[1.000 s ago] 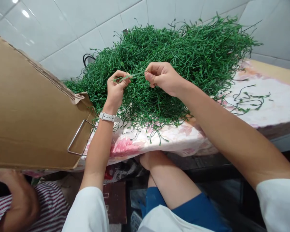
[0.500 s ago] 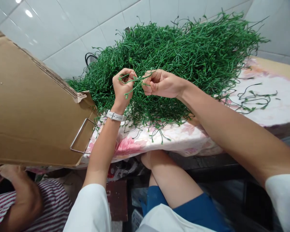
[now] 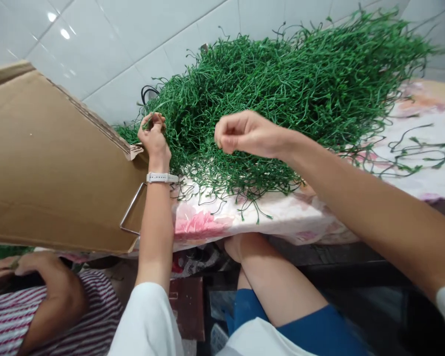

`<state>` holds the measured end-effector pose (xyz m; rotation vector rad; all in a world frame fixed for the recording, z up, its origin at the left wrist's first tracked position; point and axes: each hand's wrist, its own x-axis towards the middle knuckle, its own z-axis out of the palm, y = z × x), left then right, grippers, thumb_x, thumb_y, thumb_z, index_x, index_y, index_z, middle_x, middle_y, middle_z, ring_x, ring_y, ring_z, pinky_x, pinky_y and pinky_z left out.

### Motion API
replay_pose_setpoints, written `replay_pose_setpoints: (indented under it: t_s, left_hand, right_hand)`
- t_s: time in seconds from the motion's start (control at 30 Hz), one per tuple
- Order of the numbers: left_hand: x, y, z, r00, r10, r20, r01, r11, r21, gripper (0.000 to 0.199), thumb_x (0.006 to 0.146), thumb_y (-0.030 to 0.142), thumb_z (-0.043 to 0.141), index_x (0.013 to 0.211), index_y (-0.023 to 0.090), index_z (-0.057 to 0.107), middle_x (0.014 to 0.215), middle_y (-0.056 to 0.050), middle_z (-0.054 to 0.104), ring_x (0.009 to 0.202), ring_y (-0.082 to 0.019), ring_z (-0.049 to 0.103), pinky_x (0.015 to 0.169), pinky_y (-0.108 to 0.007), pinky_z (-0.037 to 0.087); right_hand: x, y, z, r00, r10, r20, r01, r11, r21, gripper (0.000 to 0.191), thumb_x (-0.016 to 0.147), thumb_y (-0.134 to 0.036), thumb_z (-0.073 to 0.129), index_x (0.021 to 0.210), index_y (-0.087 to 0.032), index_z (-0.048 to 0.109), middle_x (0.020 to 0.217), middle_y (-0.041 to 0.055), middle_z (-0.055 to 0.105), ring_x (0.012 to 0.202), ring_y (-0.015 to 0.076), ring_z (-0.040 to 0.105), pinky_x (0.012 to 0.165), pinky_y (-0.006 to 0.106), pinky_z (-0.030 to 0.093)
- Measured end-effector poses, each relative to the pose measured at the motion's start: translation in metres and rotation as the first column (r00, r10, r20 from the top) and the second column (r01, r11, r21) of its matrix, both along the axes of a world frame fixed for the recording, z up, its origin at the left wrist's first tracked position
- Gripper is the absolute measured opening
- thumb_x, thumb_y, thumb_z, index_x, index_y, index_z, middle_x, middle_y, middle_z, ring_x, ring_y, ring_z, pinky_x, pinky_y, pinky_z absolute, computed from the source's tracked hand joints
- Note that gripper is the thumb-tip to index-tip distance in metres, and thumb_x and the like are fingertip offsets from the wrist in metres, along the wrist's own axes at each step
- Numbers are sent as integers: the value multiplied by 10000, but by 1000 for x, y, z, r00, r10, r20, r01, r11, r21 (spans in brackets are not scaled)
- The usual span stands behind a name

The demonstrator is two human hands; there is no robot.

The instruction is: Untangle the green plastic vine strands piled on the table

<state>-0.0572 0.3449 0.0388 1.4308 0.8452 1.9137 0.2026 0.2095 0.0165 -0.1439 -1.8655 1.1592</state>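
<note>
A big heap of thin green plant-like stems (image 3: 282,89) with small forked tips lies along the table. My left hand (image 3: 155,136), a white watch band (image 3: 162,177) on its wrist, is at the heap's left end beside the cardboard. Its fingers are curled round a green stem (image 3: 165,105), partly blurred, that sticks up past the fingertips. My right hand (image 3: 246,131) hovers over the front middle of the heap, fingers curled and pressed to the thumb. Whatever those fingers hold, if anything, is hidden.
A large cardboard sheet or box side (image 3: 66,163) stands at the left, with a wire handle (image 3: 131,207) by its lower corner. Loose stems (image 3: 419,153) lie on the flowered tablecloth (image 3: 203,222) at right. Beyond the cardboard sits another person in a striped top (image 3: 96,301). White tiles back the table.
My hands have parted: the left has moved left towards the cardboard with a stem, while the right stays over the heap. The view has shifted slightly.
</note>
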Motion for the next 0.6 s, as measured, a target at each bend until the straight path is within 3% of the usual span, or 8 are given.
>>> replay_pose_setpoints:
  t_s: [0.07, 0.2, 0.23, 0.3, 0.4, 0.47, 0.53, 0.6]
  left_hand:
    - [2, -7, 0, 997, -34, -63, 39, 995, 88, 289, 822, 484, 851, 842, 233, 708, 868, -12, 719, 804, -114, 678, 701, -229, 539]
    - [40, -24, -14, 968, -150, -200, 167, 983, 72, 374, 706, 595, 893, 828, 266, 765, 850, -6, 731, 657, -86, 609, 563, -215, 475]
    - [49, -26, -18, 961, -167, -220, 182, 982, 52, 375, 697, 596, 897, 828, 265, 778, 812, -1, 719, 626, -83, 591, 545, -216, 457]
    - [61, -32, -24, 951, -182, -249, 192, 981, 16, 351, 712, 567, 898, 839, 255, 800, 733, 9, 690, 586, -81, 570, 532, -219, 433]
    - [67, -40, -28, 938, -205, -279, 200, 979, -47, 261, 749, 482, 903, 814, 249, 805, 676, 13, 696, 577, -84, 570, 544, -214, 444]
    - [67, -45, -28, 931, -218, -292, 205, 976, -77, 223, 764, 444, 901, 791, 249, 796, 682, 6, 723, 603, -89, 592, 572, -208, 471]
    - [67, -47, -29, 926, -226, -301, 208, 974, -90, 217, 781, 426, 893, 795, 234, 790, 717, -6, 743, 631, -91, 618, 602, -207, 489]
    - [67, -46, -30, 925, -240, -295, 219, 970, -103, 229, 784, 417, 892, 809, 216, 785, 766, -10, 746, 629, -82, 622, 600, -207, 484]
  right_hand:
    - [3, 14, -3, 955, -246, -168, 225, 965, -137, 397, 826, -530, 853, 885, -189, 658, 701, -39, 545, 581, 72, 410, 514, 271, 321]
    - [20, 52, -16, 661, -671, -336, 591, 741, -318, 403, 737, -508, 918, 866, -214, 673, 706, -10, 573, 589, 105, 367, 532, 333, 290]
    - [25, 60, -20, 604, -716, -350, 645, 697, -314, 390, 738, -500, 917, 854, -218, 674, 701, 0, 580, 613, 118, 384, 559, 343, 300]
    - [32, 71, -27, 560, -741, -371, 707, 661, -251, 354, 780, -508, 880, 843, -233, 666, 669, 10, 566, 681, 152, 411, 630, 356, 327]
    - [35, 75, -33, 603, -713, -357, 737, 669, -92, 329, 888, -551, 764, 864, -250, 634, 652, 25, 510, 803, 202, 430, 746, 367, 366]
    - [31, 68, -33, 603, -736, -308, 772, 635, -7, 330, 942, -566, 689, 888, -249, 616, 710, 52, 513, 908, 239, 446, 826, 389, 390]
    - [24, 56, -31, 529, -810, -252, 844, 534, 56, 314, 965, -555, 657, 908, -249, 611, 813, 87, 545, 1024, 277, 454, 907, 427, 410]
    - [17, 43, -27, 406, -890, -206, 914, 389, 116, 276, 957, -515, 676, 919, -247, 621, 934, 112, 575, 1099, 307, 462, 975, 478, 424]
